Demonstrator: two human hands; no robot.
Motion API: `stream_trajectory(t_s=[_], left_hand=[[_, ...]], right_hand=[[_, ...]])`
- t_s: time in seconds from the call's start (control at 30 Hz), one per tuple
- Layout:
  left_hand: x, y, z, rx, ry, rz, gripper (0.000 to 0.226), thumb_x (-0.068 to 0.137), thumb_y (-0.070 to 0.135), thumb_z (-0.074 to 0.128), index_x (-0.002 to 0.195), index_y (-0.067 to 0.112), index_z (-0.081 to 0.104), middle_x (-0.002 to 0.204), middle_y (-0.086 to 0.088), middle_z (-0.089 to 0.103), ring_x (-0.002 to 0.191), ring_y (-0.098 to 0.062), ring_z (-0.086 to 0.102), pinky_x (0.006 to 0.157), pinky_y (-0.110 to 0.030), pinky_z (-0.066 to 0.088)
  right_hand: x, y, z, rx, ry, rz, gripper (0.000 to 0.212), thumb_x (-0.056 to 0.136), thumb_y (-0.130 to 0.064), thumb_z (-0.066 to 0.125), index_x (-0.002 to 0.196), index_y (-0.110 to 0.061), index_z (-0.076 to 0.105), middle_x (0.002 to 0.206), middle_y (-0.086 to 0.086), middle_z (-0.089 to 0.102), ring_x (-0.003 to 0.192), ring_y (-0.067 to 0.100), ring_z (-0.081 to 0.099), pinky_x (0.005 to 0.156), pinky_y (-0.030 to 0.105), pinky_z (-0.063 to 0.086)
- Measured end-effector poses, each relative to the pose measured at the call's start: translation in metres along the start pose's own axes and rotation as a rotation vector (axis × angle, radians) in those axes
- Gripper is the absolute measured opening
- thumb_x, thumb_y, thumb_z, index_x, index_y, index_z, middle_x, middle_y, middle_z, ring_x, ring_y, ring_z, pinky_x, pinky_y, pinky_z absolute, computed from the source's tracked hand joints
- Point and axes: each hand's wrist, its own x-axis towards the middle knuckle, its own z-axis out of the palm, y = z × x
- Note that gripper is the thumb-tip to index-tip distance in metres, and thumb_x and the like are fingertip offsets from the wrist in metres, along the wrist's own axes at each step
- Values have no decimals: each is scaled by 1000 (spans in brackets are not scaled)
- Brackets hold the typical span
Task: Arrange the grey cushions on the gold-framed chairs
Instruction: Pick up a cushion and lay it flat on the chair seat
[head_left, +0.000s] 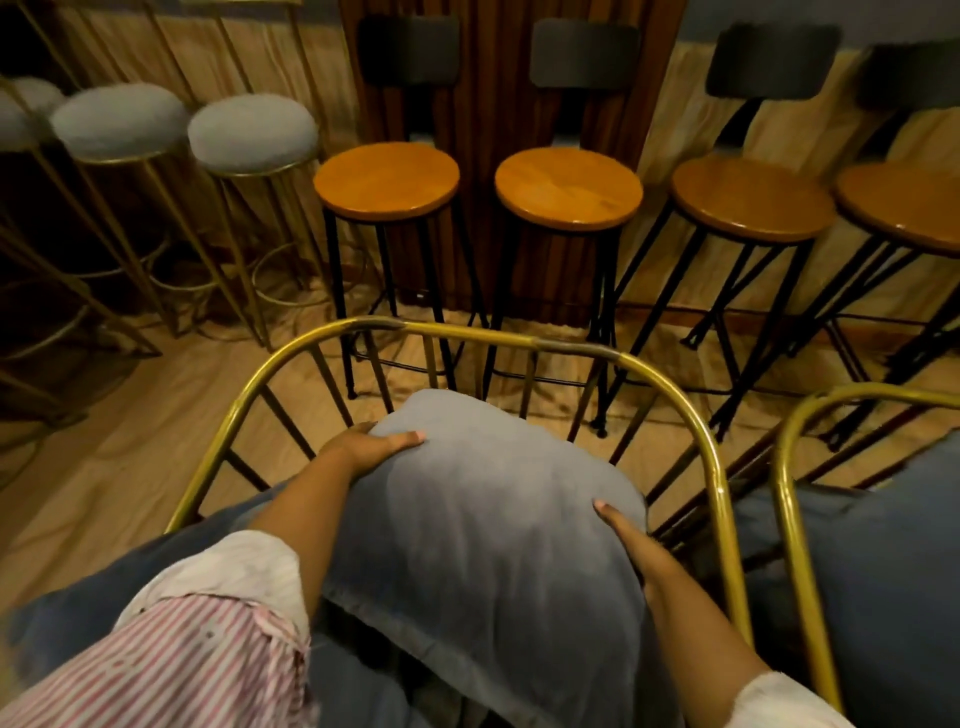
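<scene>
A grey cushion (488, 519) stands tilted against the curved back of a gold-framed chair (717, 483) right in front of me. My left hand (376, 447) grips its upper left edge, the thumb lying across the front. My right hand (623, 535) presses flat against the cushion's right side, fingers straight. Below it lies the chair's grey seat cushion (218, 530), partly hidden by my striped sleeve. At the right stands a second gold-framed chair (789, 499) with a grey cushion (893, 561) in it.
Several wooden-topped stools (387, 179) on black legs line the wall behind the chair. At the left stand grey-padded stools (253, 132) with gold legs. A beige cloth (130, 441) covers the floor.
</scene>
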Motion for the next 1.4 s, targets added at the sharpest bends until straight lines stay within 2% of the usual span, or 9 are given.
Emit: stream_trajectory(t_s=[0.2, 0.3, 0.43, 0.5, 0.67, 0.73, 1.03, 1.27, 1.4], left_hand=[[-75, -1, -15, -198, 157, 59, 93, 69, 56, 72, 146, 20, 32, 150, -15, 39, 130, -41, 43, 106, -53, 38], [-133, 1, -23, -256, 237, 109, 93, 71, 53, 71, 146, 15, 31, 151, -17, 37, 131, -42, 41, 108, -55, 36], [-219, 7, -16, -337, 328, 258, 84, 71, 49, 74, 141, 16, 42, 147, -15, 44, 128, -41, 46, 106, -54, 38], [-255, 9, -3, -352, 346, 338, 75, 74, 48, 72, 139, 21, 45, 145, -13, 46, 126, -41, 47, 105, -55, 39], [-312, 22, 50, -398, 263, 441, 93, 55, 63, 76, 135, 24, 49, 141, -12, 51, 122, -41, 51, 102, -60, 40], [-321, 35, 80, -416, 229, 477, 99, 49, 65, 77, 136, 24, 50, 140, -11, 52, 121, -40, 52, 101, -59, 41], [-337, 136, 230, -423, -37, 701, 76, 66, 52, 76, 133, 27, 52, 135, -7, 56, 119, -35, 53, 100, -51, 44], [-295, 186, 322, -473, -148, 751, 71, 72, 46, 74, 136, 26, 50, 135, -5, 57, 122, -31, 54, 103, -48, 44], [-249, 198, 357, -195, -251, 689, 122, 49, 68, 74, 151, 33, 17, 155, -4, 32, 140, -30, 36, 114, -48, 31]], right_hand=[[-59, -16, -27, 3, -31, -228, 107, 66, -55, 76, 151, -21, 20, 153, 16, 33, 132, 43, 39, 104, 58, 38], [-111, -22, -48, 24, -57, -400, 102, 68, -46, 78, 150, -18, 24, 151, 14, 37, 130, 40, 43, 102, 51, 41], [-168, -10, -94, 70, -83, -542, 123, 39, -59, 87, 145, -22, 36, 143, 11, 49, 119, 36, 55, 96, 51, 48], [-196, 5, -126, 97, -87, -611, 111, 51, -52, 85, 146, -24, 34, 144, 10, 48, 120, 36, 53, 95, 49, 48], [-247, 39, -211, 150, 30, -731, 94, 70, -41, 78, 148, -26, 28, 148, 8, 42, 127, 35, 46, 89, 41, 43], [-256, 52, -252, 176, 95, -750, 92, 72, -40, 77, 149, -27, 27, 149, 9, 40, 130, 36, 44, 93, 45, 42], [-268, 87, -411, 303, 445, -892, 86, 74, -39, 76, 147, -28, 33, 147, 8, 45, 130, 33, 46, 95, 42, 43], [-237, 67, -479, 240, 662, -883, 92, 66, -51, 78, 145, -30, 35, 144, 4, 48, 128, 31, 49, 102, 46, 44], [-191, 52, -491, -4, 758, -661, 108, 61, -72, 66, 148, -43, 10, 155, 10, 31, 136, 41, 36, 107, 60, 35]])
